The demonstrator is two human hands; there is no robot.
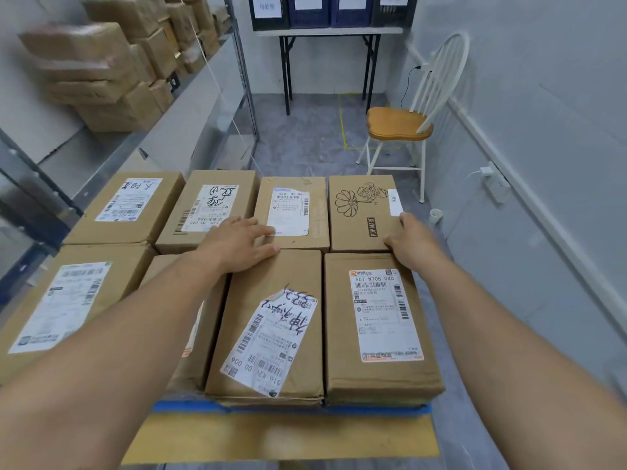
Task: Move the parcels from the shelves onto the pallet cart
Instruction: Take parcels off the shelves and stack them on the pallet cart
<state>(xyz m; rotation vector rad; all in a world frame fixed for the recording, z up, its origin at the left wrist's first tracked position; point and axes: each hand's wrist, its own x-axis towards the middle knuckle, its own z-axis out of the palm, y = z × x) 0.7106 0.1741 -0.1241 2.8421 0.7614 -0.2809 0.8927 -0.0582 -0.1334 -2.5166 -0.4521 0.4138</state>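
Left hand, right hand touch boxy cardboard parcels (paper-labelled).

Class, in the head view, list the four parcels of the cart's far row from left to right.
Far row: parcel with a slanted handwritten label → parcel with a barcode on its left edge → parcel labelled 530 → POP MART box.

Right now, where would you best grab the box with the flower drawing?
Probably the flower box by its right side and far end, reaching from above: those faces are free, while its left and near sides sit close to neighbouring boxes.
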